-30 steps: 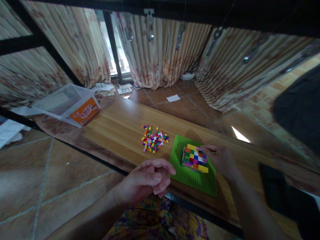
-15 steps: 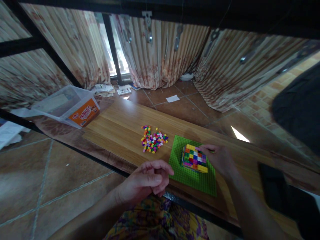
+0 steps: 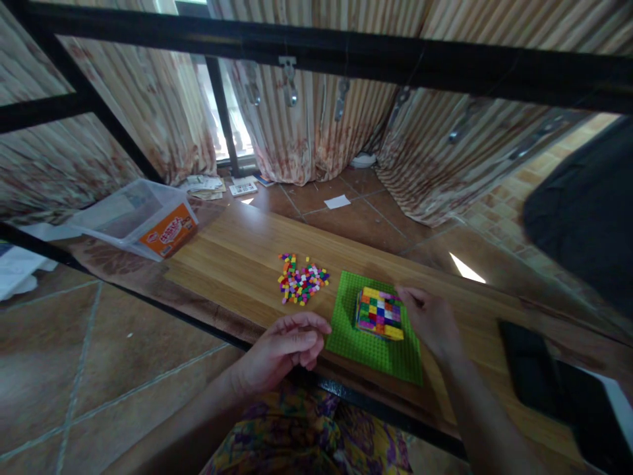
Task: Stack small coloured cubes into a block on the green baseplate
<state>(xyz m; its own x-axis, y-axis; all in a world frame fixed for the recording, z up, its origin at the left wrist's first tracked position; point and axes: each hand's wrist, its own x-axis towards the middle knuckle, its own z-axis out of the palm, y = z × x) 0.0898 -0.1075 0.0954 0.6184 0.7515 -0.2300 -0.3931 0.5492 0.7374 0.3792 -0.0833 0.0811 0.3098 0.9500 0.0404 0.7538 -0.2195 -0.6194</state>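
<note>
A small block structure (image 3: pixel 380 313) of many coloured toy bricks stands on a green studded baseplate (image 3: pixel 373 363). At its far right corner is my right hand (image 3: pixel 428 320), with thumb and forefinger closed together. Whatever lies between those fingertips is hidden or too small to make out. My left hand (image 3: pixel 291 343) hovers by the near left edge of the baseplate, palm turned inward. Its fingers are loosely bent, thumb and forefinger apart, and nothing shows in it. Left of the baseplate lies a loose pile of small coloured bricks (image 3: pixel 302 282).
The wooden tabletop (image 3: pixel 232 251) carries all of this. A clear plastic bin (image 3: pixel 123 227) with an orange label stands at the far left. Dark flat objects (image 3: pixel 534 369) lie at the right. A black metal bar (image 3: pixel 346 56) crosses above, before striped curtains (image 3: pixel 336 132).
The head view has tilted up a little, so the scene sits slightly lower. My right fingertips have drawn slightly back from the block structure's corner. My left hand keeps much the same pose.
</note>
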